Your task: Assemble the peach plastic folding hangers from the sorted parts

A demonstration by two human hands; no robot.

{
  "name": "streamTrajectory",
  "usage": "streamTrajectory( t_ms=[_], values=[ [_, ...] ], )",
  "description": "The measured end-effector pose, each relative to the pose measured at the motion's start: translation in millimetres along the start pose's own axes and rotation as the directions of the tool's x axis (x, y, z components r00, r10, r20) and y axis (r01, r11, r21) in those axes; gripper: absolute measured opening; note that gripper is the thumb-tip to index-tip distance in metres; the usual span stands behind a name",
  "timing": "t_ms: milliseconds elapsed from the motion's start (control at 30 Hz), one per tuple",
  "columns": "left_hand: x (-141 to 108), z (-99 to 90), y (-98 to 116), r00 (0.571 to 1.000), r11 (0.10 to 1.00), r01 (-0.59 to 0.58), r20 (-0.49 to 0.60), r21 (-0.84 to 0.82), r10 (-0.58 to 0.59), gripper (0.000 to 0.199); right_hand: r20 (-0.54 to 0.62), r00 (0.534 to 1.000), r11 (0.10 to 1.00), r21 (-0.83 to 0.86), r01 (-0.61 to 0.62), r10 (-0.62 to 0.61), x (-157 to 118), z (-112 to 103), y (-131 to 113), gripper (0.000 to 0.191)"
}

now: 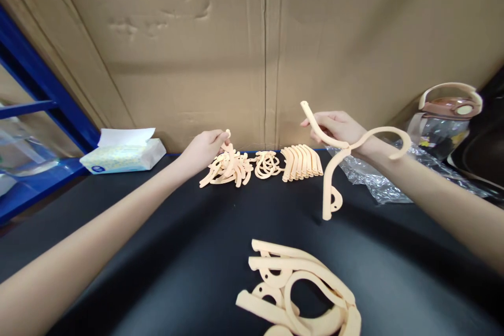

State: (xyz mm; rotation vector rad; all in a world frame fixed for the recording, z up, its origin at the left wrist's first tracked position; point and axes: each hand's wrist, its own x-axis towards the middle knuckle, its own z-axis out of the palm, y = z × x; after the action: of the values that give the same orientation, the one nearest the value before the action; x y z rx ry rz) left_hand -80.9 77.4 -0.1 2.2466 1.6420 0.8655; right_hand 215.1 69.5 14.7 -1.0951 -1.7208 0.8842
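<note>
My left hand (207, 149) pinches a small peach plastic piece (227, 142) over a loose pile of curved pieces (232, 170) at the table's back. Raised at the right, my right hand (334, 126) holds a peach hanger (328, 178) with two arms and a curved hook; a small ringed piece hangs on its lower arm. Between the hands lie a heap of hooks (268, 164) and a neat row of curved arms (301, 163). Several folded hangers (307, 286) are stacked near the front edge of the view.
A tissue pack (124, 155) rests at the back left beside a blue metal frame (43, 81). Clear plastic wrap (378, 176) and a drink bottle (443, 121) are at the right. A cardboard wall (189, 52) stands behind the black table (177, 257).
</note>
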Motion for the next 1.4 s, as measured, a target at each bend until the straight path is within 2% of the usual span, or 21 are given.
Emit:
streamTrajectory(
  t_ms=[100, 167, 233, 300, 333, 367, 400, 433, 467, 533, 567, 633, 733, 800, 867, 967, 1100, 1200, 1300, 1400],
  values=[
    [8.9, 2.1, -23.6, 0.997, 0.997, 0.071, 0.025, -0.013, -0.071, 0.033, -0.032, 0.999, 0.997, 0.071, -0.003, 0.006, -1.7, 0.6, -7.6, 0.018],
    [8.3, 6.2, -28.3, 0.992, 0.993, 0.118, -0.029, -0.021, -0.119, 0.031, -0.028, 1.0, 0.992, 0.125, -0.008, 0.012, -2.8, 2.3, -12.7, 0.017],
    [3.2, 10.4, -21.8, 0.985, 0.988, 0.145, -0.086, -0.055, -0.149, 0.039, -0.074, 0.997, 0.978, 0.21, -0.019, 0.035, -3.3, 5.3, -15.8, 0.016],
    [-5.8, 14.0, -5.7, 0.989, 0.983, 0.126, -0.059, -0.135, -0.135, 0.05, -0.149, 0.987, 0.95, 0.311, -0.016, 0.065, -4.0, 10.5, -16.1, 0.01],
    [-11.6, 15.6, 4.4, 0.993, 0.975, 0.112, -0.005, -0.192, -0.115, 0.058, -0.178, 0.981, 0.939, 0.344, -0.007, 0.072, -4.8, 14.0, -15.1, 0.006],
    [-18.0, 17.0, 14.7, 0.992, 0.949, 0.112, 0.096, -0.294, -0.088, 0.069, -0.195, 0.978, 0.932, 0.363, 0.006, 0.069, -6.0, 17.8, -13.5, 0.004],
    [-25.0, 18.5, 24.4, 0.949, 0.823, 0.188, 0.316, -0.536, -0.011, 0.075, -0.197, 0.979, 0.931, 0.364, 0.022, 0.054, -7.5, 21.8, -11.3, 0.009],
    [-32.4, 20.0, 32.8, 0.891, 0.671, 0.303, 0.452, -0.677, 0.053, 0.078, -0.186, 0.982, 0.935, 0.353, 0.035, 0.033, -9.3, 25.6, -8.9, 0.014],
    [-39.9, 21.6, 39.3, 0.855, 0.546, 0.394, 0.513, -0.74, 0.079, 0.07, -0.166, 0.986, 0.941, 0.335, 0.046, 0.01, -11.0, 29.0, -6.4, 0.018],
    [-54.2, 24.5, 46.3, 0.874, 0.393, 0.446, 0.486, -0.804, 0.003, 0.03, -0.12, 0.992, 0.955, 0.292, 0.062, -0.027, -14.3, 34.6, -2.3, 0.024],
    [-60.5, 25.6, 47.2, 0.879, 0.356, 0.46, 0.475, -0.813, -0.051, 0.021, -0.102, 0.994, 0.963, 0.261, 0.065, -0.04, -15.6, 36.6, -0.9, 0.025],
    [-71.0, 26.3, 45.8, 0.874, 0.297, 0.486, 0.462, -0.822, -0.149, 0.021, -0.091, 0.994, 0.984, 0.158, 0.076, -0.062, -18.0, 40.0, 0.2, 0.026],
    [-81.6, 23.5, 41.8, 0.857, 0.199, 0.512, 0.479, -0.836, -0.192, 0.021, -0.104, 0.983, 0.983, -0.121, 0.137, -0.15, -23.6, 45.4, -1.5, 0.023],
    [-85.8, 20.3, 40.1, 0.851, 0.155, 0.517, 0.486, -0.842, -0.201, 0.026, -0.091, 0.974, 0.92, -0.356, 0.163, -0.207, -29.6, 50.6, -3.8, 0.021],
    [-88.1, 16.8, 39.1, 0.835, 0.149, 0.535, 0.492, -0.832, -0.247, 0.034, -0.067, 0.97, 0.823, -0.545, 0.161, -0.235, -36.7, 57.3, -6.4, 0.023],
    [-88.5, 12.3, 38.5, 0.819, 0.158, 0.551, 0.495, -0.819, -0.29, 0.038, -0.01, 0.962, 0.708, -0.679, 0.194, -0.273, -46.7, 68.3, -9.3, 0.025],
    [-87.9, 9.4, 38.7, 0.851, 0.07, 0.508, 0.488, -0.858, -0.193, 0.02, 0.049, 0.943, 0.604, -0.757, 0.249, -0.328, -55.6, 80.6, -8.0, 0.025],
    [-90.1, 9.6, 38.3, 0.846, -0.007, 0.526, 0.525, -0.85, -0.098, 0.018, 0.125, 0.914, 0.51, -0.796, 0.325, -0.387, -58.1, 84.7, -3.7, 0.017],
    [-94.2, 10.7, 36.2, 0.803, -0.036, 0.596, 0.596, -0.802, 0.006, 0.022, 0.19, 0.884, 0.456, -0.799, 0.392, -0.428, -58.1, 83.9, -2.0, 0.022],
    [-96.9, 11.9, 33.3, 0.714, -0.001, 0.694, 0.687, -0.72, 0.136, 0.026, 0.231, 0.838, 0.418, -0.782, 0.462, -0.494, -57.9, 81.3, -5.4, 0.022]
  ],
)
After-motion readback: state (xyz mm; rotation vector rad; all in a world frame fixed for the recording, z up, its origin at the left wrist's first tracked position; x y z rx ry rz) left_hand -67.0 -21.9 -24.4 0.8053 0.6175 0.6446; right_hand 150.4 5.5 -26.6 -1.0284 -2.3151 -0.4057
